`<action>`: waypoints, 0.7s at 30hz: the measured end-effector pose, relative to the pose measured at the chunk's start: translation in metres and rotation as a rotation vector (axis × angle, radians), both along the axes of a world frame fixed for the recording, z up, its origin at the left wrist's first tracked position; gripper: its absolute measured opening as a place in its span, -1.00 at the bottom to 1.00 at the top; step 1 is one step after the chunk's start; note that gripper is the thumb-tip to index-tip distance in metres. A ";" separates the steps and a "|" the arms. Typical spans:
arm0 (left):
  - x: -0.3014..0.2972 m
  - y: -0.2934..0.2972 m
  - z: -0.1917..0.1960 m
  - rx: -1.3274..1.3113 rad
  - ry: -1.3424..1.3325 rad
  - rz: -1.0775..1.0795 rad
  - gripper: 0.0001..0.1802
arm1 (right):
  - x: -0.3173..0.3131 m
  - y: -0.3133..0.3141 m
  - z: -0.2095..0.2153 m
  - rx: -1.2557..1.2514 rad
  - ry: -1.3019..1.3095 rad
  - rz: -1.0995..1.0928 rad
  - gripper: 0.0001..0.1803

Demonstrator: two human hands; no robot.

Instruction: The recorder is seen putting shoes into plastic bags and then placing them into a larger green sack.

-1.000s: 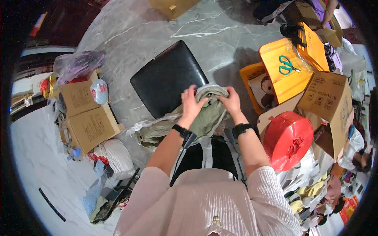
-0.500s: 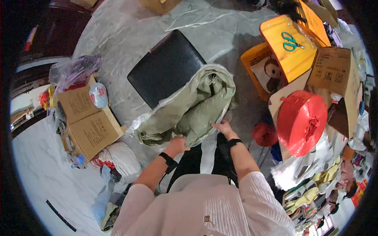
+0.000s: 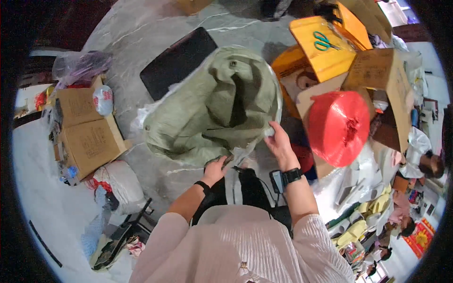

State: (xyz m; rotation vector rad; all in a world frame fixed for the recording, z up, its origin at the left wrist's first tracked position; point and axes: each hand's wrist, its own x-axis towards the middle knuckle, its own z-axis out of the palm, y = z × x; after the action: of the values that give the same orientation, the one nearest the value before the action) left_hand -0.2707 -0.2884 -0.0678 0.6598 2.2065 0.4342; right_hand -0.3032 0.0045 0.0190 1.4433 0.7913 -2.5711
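Note:
In front of me is a large olive-green woven sack (image 3: 188, 120), its mouth spread wide and its creased inside showing. My left hand (image 3: 215, 171) grips the near rim of the sack, just left of centre. With fingers pinched, my right hand (image 3: 279, 142) holds the sack's right edge, where a strip of clear plastic shows. Past the sack's far left side lies a flat black padded stool top (image 3: 178, 61), partly covered by the sack. Dark bands sit on both my wrists.
Left stands a brown carton (image 3: 92, 141) with a bagged item on it, near a white sack (image 3: 123, 186). On the right are a big red twine roll (image 3: 339, 128), a yellow box lid (image 3: 325, 47) bearing green-handled scissors (image 3: 325, 42), and an open carton (image 3: 382, 89).
The sack's mouth has opened wider and its far rim has risen, covering more of the black stool top. My right hand has lifted its edge up and rightward; the whole view has shifted slightly.

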 end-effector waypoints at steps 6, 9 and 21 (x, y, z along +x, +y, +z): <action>0.057 0.074 0.048 0.372 -0.120 0.034 -0.79 | 0.048 0.027 0.080 0.628 0.186 0.210 -0.63; 0.072 0.109 0.092 0.415 -0.265 0.112 -0.79 | 0.088 0.046 0.109 1.397 0.216 0.319 -0.72; 0.057 0.153 0.162 0.508 -0.196 -0.232 -0.56 | 0.164 0.036 -0.012 0.941 -0.002 0.511 -0.35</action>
State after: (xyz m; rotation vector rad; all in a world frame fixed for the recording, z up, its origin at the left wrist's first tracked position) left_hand -0.2139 -0.1356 0.0945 1.0782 1.8129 0.9086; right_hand -0.1388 0.0406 0.0074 1.1204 2.2015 -1.8367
